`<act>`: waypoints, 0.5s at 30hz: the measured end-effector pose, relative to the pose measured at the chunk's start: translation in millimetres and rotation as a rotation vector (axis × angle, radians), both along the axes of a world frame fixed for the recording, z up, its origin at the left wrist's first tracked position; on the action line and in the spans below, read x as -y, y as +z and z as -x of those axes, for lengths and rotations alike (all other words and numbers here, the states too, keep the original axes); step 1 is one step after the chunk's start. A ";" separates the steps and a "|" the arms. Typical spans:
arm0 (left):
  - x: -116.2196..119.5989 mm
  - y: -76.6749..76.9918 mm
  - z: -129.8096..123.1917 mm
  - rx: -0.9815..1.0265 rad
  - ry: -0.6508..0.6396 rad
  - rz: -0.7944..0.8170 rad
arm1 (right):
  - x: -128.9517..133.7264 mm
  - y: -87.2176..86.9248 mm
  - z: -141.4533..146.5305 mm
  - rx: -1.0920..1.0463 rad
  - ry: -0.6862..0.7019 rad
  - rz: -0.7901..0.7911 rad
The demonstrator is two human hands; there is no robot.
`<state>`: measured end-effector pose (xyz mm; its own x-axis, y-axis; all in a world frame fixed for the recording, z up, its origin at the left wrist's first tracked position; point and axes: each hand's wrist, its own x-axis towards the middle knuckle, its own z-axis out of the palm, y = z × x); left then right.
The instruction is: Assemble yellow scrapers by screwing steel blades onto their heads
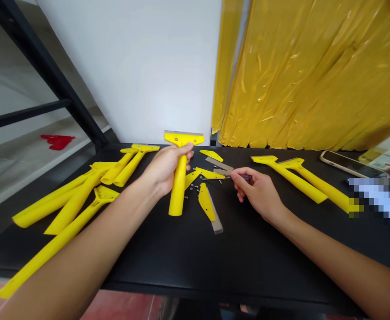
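My left hand [173,164] is wrapped round a yellow scraper [180,178], held upright with its wide head and grey blade edge at the top. A screw shows at the left of that head. My right hand [253,189] pinches a thin screwdriver [246,177] with a dark handle, its shaft pointing left over the small parts. Between the hands lie yellow clamp plates [211,155], grey metal blades [217,224] and several small screws and nuts [192,186]. One yellow plate [207,204] rests against a blade.
Several yellow scraper handles [64,195] lie at the left of the black table [181,258]. Two scrapers [298,180] and a phone [351,164] are at the right. Behind stand a white panel [148,66] and yellow wrapped material [315,75]. A red item [58,142] sits on the left shelf.
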<state>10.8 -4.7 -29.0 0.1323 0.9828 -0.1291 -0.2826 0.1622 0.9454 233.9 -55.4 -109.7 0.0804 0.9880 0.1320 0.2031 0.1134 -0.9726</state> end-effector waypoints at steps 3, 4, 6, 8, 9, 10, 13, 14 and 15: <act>0.5 0.8 -0.7 -0.003 0.012 0.000 | -0.1 0.5 0.4 0.009 0.009 0.000; 0.5 0.8 -0.8 -0.004 0.013 -0.001 | 0.3 0.9 0.3 0.012 0.013 0.000; -0.1 0.0 -0.9 -0.004 0.010 0.000 | 1.5 2.1 0.1 0.017 0.023 0.002; -1.6 -1.5 -0.6 -0.008 0.007 0.004 | 2.5 3.5 -0.3 0.012 0.026 0.008; -2.7 -2.3 -0.3 -0.014 0.007 0.008 | 2.7 4.5 -0.6 0.002 0.021 0.009; -3.9 -3.2 -0.1 -0.021 0.008 0.011 | 2.7 5.9 -1.1 -0.014 0.012 0.007; -6.8 -5.5 0.1 -0.037 0.003 0.034 | 1.9 13.2 -4.6 -0.135 -0.017 -0.055; -7.0 -6.1 -0.2 -0.034 -0.008 0.047 | 1.8 17.1 -6.6 -0.193 -0.022 -0.095; -6.5 -6.6 -0.9 -0.023 -0.029 0.066 | 2.1 21.7 -8.8 -0.252 -0.027 -0.139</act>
<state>11.7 1.8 -35.7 0.1571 0.9679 -0.1964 -0.2554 0.2319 0.9386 242.7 -57.5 -88.0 0.1536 0.9589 0.2384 -0.0381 0.2468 -0.9683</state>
